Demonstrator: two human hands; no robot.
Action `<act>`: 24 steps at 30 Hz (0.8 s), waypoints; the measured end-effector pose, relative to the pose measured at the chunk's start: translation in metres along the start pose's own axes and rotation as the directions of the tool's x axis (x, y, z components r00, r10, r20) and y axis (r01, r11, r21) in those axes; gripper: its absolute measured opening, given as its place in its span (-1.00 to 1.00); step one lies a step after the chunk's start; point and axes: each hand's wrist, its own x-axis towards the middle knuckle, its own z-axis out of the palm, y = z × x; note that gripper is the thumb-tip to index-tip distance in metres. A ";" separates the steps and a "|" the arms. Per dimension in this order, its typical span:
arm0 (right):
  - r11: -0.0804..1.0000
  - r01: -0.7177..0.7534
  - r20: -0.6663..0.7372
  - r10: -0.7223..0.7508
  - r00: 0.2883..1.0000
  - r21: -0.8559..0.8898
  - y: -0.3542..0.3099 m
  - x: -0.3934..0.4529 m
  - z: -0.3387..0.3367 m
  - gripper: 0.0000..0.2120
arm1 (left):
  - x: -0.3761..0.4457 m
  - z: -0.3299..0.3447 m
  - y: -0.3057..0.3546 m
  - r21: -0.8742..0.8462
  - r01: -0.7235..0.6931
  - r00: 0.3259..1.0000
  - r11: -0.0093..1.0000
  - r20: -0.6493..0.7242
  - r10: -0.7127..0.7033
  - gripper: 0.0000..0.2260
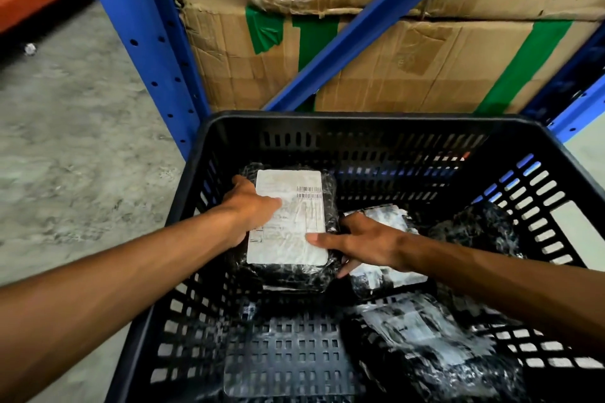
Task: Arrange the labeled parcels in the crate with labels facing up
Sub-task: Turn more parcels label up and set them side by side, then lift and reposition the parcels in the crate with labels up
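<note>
While both bare forearms reach down into a black slotted plastic crate (386,123), a person grips a black-wrapped parcel (288,268) by its two long sides, its white shipping label (288,216) facing up with barcodes toward the far right corner. The left hand (250,211) clasps the parcel's left edge, wrist bent inward, thumb lying across the label and the remaining fingers curled out of sight down the side. The right hand (363,240) meets the parcel's near right corner, forefinger stretched flat onto the label and the other fingers spread narrowly along and under the edge. The held parcel sits in the crate's far left area, close to the left wall. Just right of it, partly beneath the right hand, lies a second parcel (389,275) with a white label showing. A third wrapped parcel (432,340) rests in the near right area, its crumpled label up, and a fourth dark bundle (478,229) lies against the right wall, its label not visible. Bare perforated crate floor shows near the centre. Beyond the crate stand a blue steel rack upright (147,42) and stacked cardboard cartons (409,75) sealed with green tape, on a grey concrete floor (75,141).
</note>
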 end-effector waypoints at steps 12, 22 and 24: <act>0.989 0.042 0.054 -0.035 0.998 -0.144 -0.003 -0.001 -0.008 -0.27 | -0.015 -0.002 0.009 0.270 -0.020 1.000 0.963 0.027 0.013 -0.18; 0.971 -0.219 -0.401 0.165 0.901 -0.093 0.052 -0.008 -0.090 -0.61 | -0.048 0.076 0.067 0.120 -0.517 0.826 0.847 0.331 0.457 -0.81; 0.947 -0.282 -0.373 0.208 0.904 -0.155 0.070 -0.016 -0.093 -0.61 | -0.055 0.096 0.078 0.114 -0.440 0.831 0.891 0.427 0.356 -0.84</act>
